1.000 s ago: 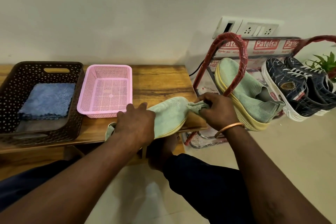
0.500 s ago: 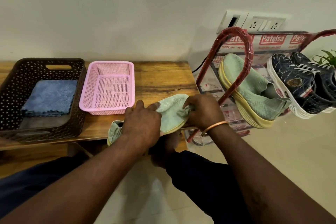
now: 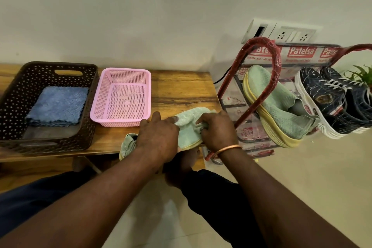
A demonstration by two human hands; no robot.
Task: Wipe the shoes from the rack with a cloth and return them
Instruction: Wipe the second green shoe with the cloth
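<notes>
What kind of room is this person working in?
Probably a home entryway or hallway: a red shoe rack holding sneakers stands beside a low wooden bench, under a wall socket panel.

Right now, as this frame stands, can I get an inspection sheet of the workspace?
Surface: wooden bench against the wall.
Job's things: green shoe held at the bench's front edge, heel overhanging; its mate and a dark sneaker pair sit on the red rack; pale cloth bunched at the shoe's toe.
Clutter: brown basket holding folded blue cloths; pink basket beside it.
Hands: left hand grips the shoe's middle; right hand grips the cloth.
Cables: black cable between bench and rack, ends hidden.
Surroundings: wall sockets, plant, tiled floor.
</notes>
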